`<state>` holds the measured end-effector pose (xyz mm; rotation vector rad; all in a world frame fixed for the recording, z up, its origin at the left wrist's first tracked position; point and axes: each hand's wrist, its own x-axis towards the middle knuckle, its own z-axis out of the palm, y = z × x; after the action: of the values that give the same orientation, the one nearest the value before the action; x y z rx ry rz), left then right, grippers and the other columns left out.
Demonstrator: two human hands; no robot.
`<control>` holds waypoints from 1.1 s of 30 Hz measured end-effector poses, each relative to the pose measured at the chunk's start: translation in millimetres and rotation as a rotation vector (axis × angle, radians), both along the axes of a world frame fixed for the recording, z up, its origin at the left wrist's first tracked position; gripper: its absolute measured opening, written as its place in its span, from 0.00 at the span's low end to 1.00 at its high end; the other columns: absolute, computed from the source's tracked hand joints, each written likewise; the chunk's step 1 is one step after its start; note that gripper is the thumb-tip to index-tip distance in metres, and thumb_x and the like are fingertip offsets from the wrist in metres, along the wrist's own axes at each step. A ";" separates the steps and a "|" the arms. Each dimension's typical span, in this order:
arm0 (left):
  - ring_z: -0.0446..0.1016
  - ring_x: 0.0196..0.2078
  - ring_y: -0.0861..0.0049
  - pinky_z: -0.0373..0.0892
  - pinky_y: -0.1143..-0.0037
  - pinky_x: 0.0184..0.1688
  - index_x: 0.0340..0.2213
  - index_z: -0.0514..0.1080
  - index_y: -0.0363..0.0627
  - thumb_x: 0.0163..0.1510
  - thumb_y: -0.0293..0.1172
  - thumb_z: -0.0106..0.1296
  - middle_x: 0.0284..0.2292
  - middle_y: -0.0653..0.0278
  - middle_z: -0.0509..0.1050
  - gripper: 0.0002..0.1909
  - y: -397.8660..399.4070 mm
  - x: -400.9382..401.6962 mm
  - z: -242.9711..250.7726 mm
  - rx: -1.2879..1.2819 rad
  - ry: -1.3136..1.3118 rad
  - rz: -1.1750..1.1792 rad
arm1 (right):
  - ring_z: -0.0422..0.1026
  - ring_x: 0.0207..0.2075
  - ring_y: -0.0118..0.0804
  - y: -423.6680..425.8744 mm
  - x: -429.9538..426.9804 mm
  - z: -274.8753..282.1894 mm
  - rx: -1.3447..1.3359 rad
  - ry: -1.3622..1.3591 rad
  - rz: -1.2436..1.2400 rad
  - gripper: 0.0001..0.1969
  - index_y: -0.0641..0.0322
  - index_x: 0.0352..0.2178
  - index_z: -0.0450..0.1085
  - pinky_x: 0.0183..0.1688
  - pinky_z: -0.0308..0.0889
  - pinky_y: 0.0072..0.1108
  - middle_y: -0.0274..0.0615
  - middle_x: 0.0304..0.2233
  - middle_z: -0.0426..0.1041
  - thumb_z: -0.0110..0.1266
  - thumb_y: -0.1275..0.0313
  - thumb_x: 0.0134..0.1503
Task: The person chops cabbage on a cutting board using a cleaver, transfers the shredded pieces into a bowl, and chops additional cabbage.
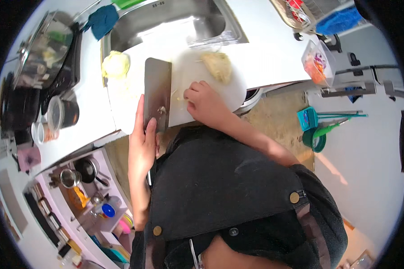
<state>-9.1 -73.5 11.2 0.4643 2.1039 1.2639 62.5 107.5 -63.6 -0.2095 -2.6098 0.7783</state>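
Note:
My left hand (143,141) grips a cleaver (158,87) by its handle end, with the broad blade upright over the left part of a white cutting board (188,70). Small pale scraps cling to the blade. Over the board's near side, my right hand (205,102) has its fingers curled; whether anything is pinched between them is hidden. A pale tan lump of food (219,65) lies on the board's far right part. Left of the blade, a pale yellow-green cabbage (116,64) sits on the white counter (91,104), with small bits scattered near it.
Beyond the board is a steel sink (168,25), with a teal cloth (102,22) at its left corner. Lidded plastic tubs (63,113) stand at left. A clear container (320,64) of chopped orange and purple vegetables is at right. Kitchenware fills a pink shelf (104,158) below.

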 end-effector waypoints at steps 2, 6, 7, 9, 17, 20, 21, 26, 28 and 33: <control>0.56 0.13 0.89 0.56 0.85 0.13 0.61 0.45 0.62 0.60 0.26 0.33 0.15 0.73 0.58 0.29 2.6 -1.9 -0.3 0.007 -0.097 -0.009 | 0.67 0.28 0.35 10.3 25.0 9.0 -0.245 -0.038 -0.082 0.10 0.66 0.31 0.71 0.31 0.64 0.25 0.38 0.26 0.68 0.54 0.77 0.43; 0.56 0.13 0.88 0.58 0.85 0.13 0.61 0.44 0.62 0.60 0.24 0.33 0.17 0.70 0.60 0.30 -0.2 -5.8 -10.5 -0.041 -0.069 -0.019 | 0.69 0.24 0.29 45.6 106.4 12.6 -0.817 -0.399 -0.253 0.09 0.67 0.28 0.73 0.30 0.66 0.21 0.41 0.21 0.71 0.55 0.74 0.43; 0.56 0.13 0.88 0.58 0.85 0.13 0.61 0.44 0.62 0.60 0.24 0.33 0.17 0.70 0.60 0.30 1.9 -7.6 -9.9 -0.039 -0.068 -0.023 | 0.69 0.24 0.26 59.5 133.1 1.8 -0.890 -0.477 -0.268 0.10 0.67 0.29 0.73 0.29 0.66 0.19 0.40 0.21 0.72 0.56 0.74 0.43; 0.55 0.13 0.88 0.58 0.84 0.13 0.61 0.44 0.62 0.59 0.23 0.32 0.17 0.70 0.59 0.30 4.4 -10.4 -7.6 -0.047 -0.091 0.005 | 0.71 0.25 0.22 82.2 175.9 -27.6 -0.870 -0.766 -0.481 0.12 0.71 0.33 0.72 0.29 0.66 0.16 0.40 0.25 0.75 0.55 0.75 0.46; 0.55 0.12 0.87 0.58 0.83 0.14 0.61 0.45 0.60 0.59 0.23 0.34 0.15 0.69 0.60 0.31 18.0 -6.7 0.6 -0.066 -0.048 -0.090 | 0.74 0.28 0.40 117.1 147.3 -55.3 -0.175 -0.657 -0.733 0.24 0.69 0.36 0.73 0.37 0.68 0.28 0.49 0.27 0.75 0.57 0.55 0.48; 0.55 0.13 0.87 0.58 0.82 0.14 0.61 0.46 0.61 0.59 0.22 0.35 0.14 0.70 0.59 0.31 15.7 0.8 1.2 -0.043 -0.057 -0.076 | 0.73 0.29 0.37 103.6 121.3 41.1 -0.424 -0.861 -0.518 0.19 0.66 0.35 0.74 0.37 0.68 0.26 0.48 0.28 0.75 0.56 0.58 0.50; 0.54 0.13 0.87 0.57 0.83 0.15 0.61 0.45 0.63 0.59 0.22 0.34 0.14 0.71 0.58 0.31 17.4 2.0 -2.0 -0.036 -0.047 -0.098 | 0.73 0.30 0.43 97.1 116.5 67.2 -0.501 -0.762 -0.469 0.18 0.68 0.34 0.73 0.38 0.68 0.29 0.50 0.28 0.74 0.56 0.61 0.51; 0.54 0.13 0.87 0.57 0.82 0.15 0.61 0.46 0.64 0.58 0.21 0.36 0.14 0.72 0.58 0.32 17.9 2.2 -6.3 -0.078 0.039 -0.081 | 0.69 0.38 0.47 70.7 49.3 46.0 -0.216 0.159 -0.288 0.12 0.65 0.34 0.69 0.43 0.64 0.30 0.49 0.34 0.70 0.56 0.73 0.47; 0.55 0.14 0.87 0.58 0.82 0.16 0.61 0.47 0.64 0.57 0.21 0.37 0.13 0.72 0.58 0.33 17.4 2.8 -2.4 -0.062 0.118 -0.091 | 0.68 0.40 0.48 71.9 22.7 22.7 -0.199 0.169 -0.274 0.12 0.64 0.34 0.68 0.44 0.63 0.31 0.48 0.35 0.68 0.56 0.73 0.45; 0.60 0.16 0.83 0.64 0.77 0.21 0.60 0.48 0.61 0.56 0.19 0.37 0.24 0.61 0.69 0.33 11.0 7.8 4.2 -0.084 0.316 -0.134 | 0.68 0.42 0.43 46.4 8.2 9.4 -0.276 0.095 -0.066 0.17 0.62 0.37 0.68 0.45 0.64 0.27 0.45 0.39 0.66 0.57 0.76 0.43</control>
<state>-1.3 -62.5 15.3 0.7969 2.3300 1.0765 70.7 153.9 -54.3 -0.3271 -2.3875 1.0952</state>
